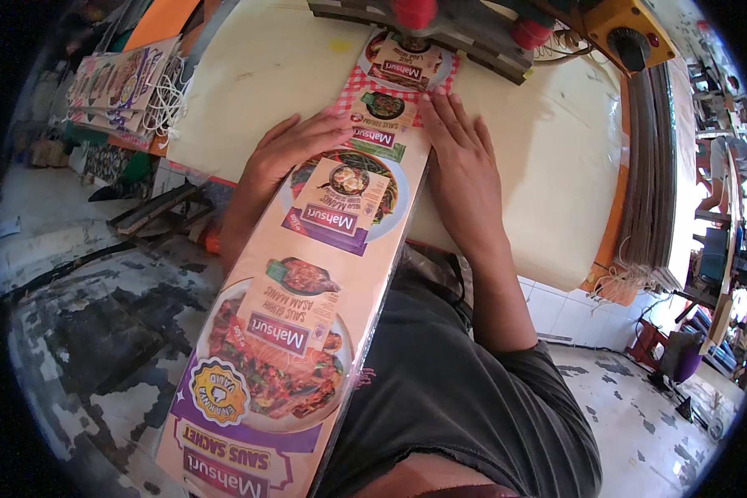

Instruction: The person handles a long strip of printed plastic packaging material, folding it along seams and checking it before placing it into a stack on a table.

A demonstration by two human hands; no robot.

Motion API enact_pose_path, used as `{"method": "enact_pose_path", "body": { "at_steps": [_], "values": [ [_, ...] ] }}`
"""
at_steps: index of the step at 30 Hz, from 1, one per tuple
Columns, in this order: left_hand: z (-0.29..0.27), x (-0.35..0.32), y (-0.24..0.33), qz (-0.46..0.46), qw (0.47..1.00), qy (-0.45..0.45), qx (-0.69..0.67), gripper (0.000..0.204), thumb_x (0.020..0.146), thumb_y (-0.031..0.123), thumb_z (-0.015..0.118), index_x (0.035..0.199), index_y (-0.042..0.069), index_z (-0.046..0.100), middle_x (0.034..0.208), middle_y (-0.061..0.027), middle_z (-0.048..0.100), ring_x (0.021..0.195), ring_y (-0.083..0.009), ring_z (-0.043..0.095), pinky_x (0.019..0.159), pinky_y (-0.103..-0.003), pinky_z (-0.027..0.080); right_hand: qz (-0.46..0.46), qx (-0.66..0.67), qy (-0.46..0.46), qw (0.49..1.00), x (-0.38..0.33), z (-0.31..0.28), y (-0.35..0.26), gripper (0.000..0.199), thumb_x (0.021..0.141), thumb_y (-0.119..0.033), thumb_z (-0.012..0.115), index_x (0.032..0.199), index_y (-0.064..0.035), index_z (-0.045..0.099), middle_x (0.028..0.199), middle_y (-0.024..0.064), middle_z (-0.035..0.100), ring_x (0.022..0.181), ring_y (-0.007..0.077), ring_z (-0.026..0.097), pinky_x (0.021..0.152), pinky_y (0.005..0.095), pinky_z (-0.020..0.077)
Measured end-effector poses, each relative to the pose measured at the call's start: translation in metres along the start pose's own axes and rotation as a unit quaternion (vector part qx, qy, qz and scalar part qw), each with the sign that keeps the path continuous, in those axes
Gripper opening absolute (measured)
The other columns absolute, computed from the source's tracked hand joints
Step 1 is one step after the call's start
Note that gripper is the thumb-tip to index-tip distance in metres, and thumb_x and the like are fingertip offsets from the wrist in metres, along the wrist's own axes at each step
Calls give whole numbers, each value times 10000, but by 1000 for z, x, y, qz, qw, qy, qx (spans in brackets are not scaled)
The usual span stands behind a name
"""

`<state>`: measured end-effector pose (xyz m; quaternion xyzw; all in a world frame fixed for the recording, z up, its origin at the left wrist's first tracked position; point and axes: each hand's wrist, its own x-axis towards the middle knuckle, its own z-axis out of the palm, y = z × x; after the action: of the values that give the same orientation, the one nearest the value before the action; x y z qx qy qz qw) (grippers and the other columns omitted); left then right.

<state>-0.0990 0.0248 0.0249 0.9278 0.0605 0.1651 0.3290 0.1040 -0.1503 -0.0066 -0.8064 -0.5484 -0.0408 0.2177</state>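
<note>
A long printed advertising strip (369,270), peach and purple with food pictures and a glossy cover, runs from near my body up across the cream work surface (548,191). Its far end lies beneath the dark bar of a press (440,37). On the strip's left edge rests my left hand (299,143), fingers stretched out toward the red-checked part. My right hand (463,162) lies flat along the right edge, its fingertips close to the bar. Both hands are open and press on the strip without gripping it. The left thumb is hidden.
A yellow control box (627,37) with a black knob sits at the far right, beside red parts and loose wires. Printed cards with white strings (124,87) hang at the left. Stacked brown sheets (647,174) stand right of the table. The floor is patchy grey and white.
</note>
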Motion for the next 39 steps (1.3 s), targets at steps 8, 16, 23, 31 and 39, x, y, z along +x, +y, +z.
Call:
{"method": "enact_pose_path", "body": {
  "at_steps": [8,16,23,31,39],
  "values": [
    [5,-1,-5,-25,1000,10,0,593,818,336,735,1320,32,648,1406,-152,641,1374,-292,558,1213,-499,263,12,9,-13,1000,0,-2,-1,565,962,7,491,1519,-84,473,1590,129,455,1502,305,377,1238,500,271],
    [10,-3,-9,-25,999,14,21,494,891,282,698,1345,91,660,1434,-90,636,1398,-242,543,1202,-480,284,12,10,-12,1000,-1,-1,0,600,940,28,502,1528,-87,462,1587,129,460,1504,313,375,1233,509,279],
    [7,-4,-6,-40,999,1,9,539,877,279,707,1367,64,639,1457,-127,614,1430,-262,509,1220,-492,239,4,0,-17,1000,-1,-1,-1,559,962,-49,466,1520,-63,467,1602,132,440,1505,305,380,1233,533,286],
    [5,-2,-4,-38,999,-1,4,529,877,269,706,1362,68,642,1454,-121,617,1434,-261,504,1226,-491,235,5,-7,-15,1000,-1,0,0,542,971,-54,459,1513,-57,475,1598,132,446,1504,304,382,1231,533,289],
    [6,-5,-8,-42,999,-5,5,532,880,283,706,1366,78,643,1453,-121,618,1437,-266,501,1229,-498,230,3,-13,-17,1000,0,1,-1,547,975,-62,458,1522,-64,465,1605,134,435,1508,302,377,1232,531,287]
  ]
}}
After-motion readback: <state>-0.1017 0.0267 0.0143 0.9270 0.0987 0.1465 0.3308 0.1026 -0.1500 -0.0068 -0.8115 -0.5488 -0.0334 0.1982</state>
